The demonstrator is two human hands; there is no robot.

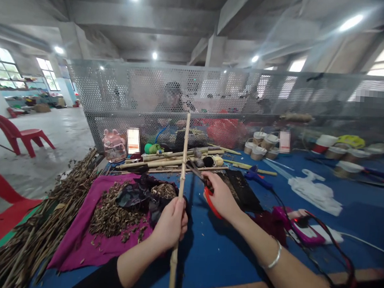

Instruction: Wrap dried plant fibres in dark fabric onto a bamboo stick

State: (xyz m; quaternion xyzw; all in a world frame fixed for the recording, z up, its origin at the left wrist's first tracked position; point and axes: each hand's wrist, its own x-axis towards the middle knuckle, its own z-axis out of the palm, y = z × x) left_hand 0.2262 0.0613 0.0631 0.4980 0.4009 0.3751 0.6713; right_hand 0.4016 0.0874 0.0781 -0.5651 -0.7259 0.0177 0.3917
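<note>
My left hand (pixel 170 223) is closed round a thin bamboo stick (pixel 184 152), holding it upright over the blue table (pixel 224 251). My right hand (pixel 219 194) grips red-handled scissors (pixel 208 193), whose dark blades reach the stick at about mid-height. Left of the stick lies a purple cloth (pixel 73 245) covered with dry plant trimmings (pixel 111 213) and a dark crumpled bag (pixel 136 195). A silver bangle (pixel 274 257) sits on my right wrist.
A heap of dry twigs (pixel 41 225) runs along the table's left edge. Cut bamboo pieces (pixel 171 160), tape rolls (pixel 260 146), a pink bottle (pixel 114 145), a blue glue gun (pixel 255 175), a white plastic bag (pixel 316 192) and a pink device (pixel 301 228) lie behind. A perforated screen (pixel 214 101) separates another person. Red chairs (pixel 18 134) stand on the left.
</note>
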